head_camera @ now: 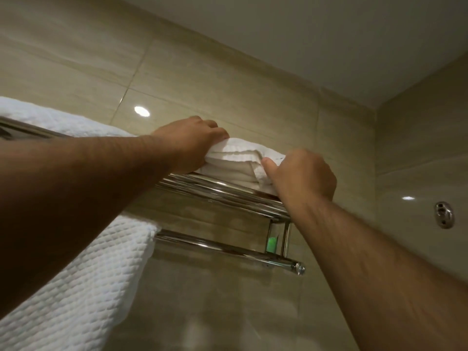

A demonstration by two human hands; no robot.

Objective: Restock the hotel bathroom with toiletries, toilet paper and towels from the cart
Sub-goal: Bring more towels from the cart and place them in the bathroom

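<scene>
I see the tiled wall (228, 79) first, then the chrome towel rack (222, 191) with a white towel (76, 269) draped below. A small folded towel (238, 158) sits on the rack's top shelf; my left hand (192, 140) and right hand (304, 173) curl their fingers onto its ends.
</scene>
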